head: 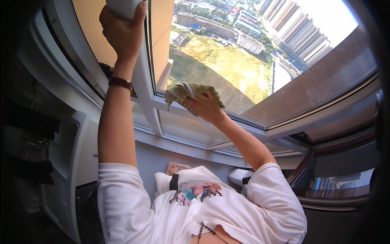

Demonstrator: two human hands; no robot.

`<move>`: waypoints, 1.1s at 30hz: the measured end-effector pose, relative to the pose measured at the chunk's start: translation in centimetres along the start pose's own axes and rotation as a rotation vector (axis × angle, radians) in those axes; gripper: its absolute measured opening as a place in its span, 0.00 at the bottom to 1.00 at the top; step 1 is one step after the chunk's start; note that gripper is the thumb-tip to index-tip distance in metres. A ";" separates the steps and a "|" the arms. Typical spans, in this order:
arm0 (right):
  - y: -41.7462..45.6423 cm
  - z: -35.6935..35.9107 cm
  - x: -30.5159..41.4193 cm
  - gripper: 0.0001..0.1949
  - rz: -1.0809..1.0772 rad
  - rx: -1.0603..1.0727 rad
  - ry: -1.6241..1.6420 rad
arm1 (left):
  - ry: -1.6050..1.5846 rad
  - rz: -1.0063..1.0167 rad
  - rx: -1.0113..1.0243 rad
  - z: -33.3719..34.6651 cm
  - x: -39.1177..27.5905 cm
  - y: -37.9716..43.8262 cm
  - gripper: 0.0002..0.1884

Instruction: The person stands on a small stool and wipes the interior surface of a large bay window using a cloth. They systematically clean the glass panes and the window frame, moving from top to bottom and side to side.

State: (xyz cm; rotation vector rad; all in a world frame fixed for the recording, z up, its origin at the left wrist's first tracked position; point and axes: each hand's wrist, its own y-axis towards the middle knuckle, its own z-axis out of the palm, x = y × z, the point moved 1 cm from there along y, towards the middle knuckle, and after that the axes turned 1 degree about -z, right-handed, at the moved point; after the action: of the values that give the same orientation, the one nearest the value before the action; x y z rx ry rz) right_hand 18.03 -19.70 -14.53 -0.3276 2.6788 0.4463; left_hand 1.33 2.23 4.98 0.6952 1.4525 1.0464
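My left hand (123,36) is raised at the top of the view beside the white window mullion (144,73). Its thumb and fingers wrap a pale grey, smooth-sided object (123,7), cut off by the picture's upper rim, so I cannot tell what it is. A bead bracelet (120,83) circles that wrist. Lower and to the right, my right hand (205,105) grips a folded olive-green cloth (195,90) with a pale stripe. The cloth lies over the lower left part of the large window pane (219,67), by the bottom rail; whether it touches the glass is unclear.
Lower panes (189,129) sit beneath the rail. A pale sink (64,177) and a dark front-loading machine (88,204) stand left. At right, a brown-framed window (338,170) juts inward. A white bag-like thing (239,175) lies near the tiled floor (152,158).
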 end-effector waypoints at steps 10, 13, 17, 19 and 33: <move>-2.8 -26.2 -20.6 0.39 0.696 -0.878 -0.392 | 0.016 -0.013 0.043 0.0 -0.2 0.2 0.42; -7.2 -24.6 -21.6 0.36 0.783 -0.961 -0.573 | 0.069 -0.026 -0.001 0.2 0.1 0.1 0.40; -12.6 -15.8 -18.0 0.47 1.011 -0.954 -0.394 | 0.187 -0.030 0.064 -1.2 1.6 0.6 0.42; -15.1 -10.0 -15.1 0.41 1.082 -1.141 -0.080 | 0.176 0.023 0.028 -0.5 0.9 0.3 0.44; -4.4 3.4 -1.7 0.26 2.272 -1.308 0.523 | 0.319 0.129 0.014 -1.4 4.8 1.2 0.48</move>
State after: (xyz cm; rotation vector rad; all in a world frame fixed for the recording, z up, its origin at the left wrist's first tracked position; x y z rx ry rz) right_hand 22.01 -22.26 -17.92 2.5674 1.1322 2.5632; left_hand -1.02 6.67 3.80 0.6598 1.7060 1.2927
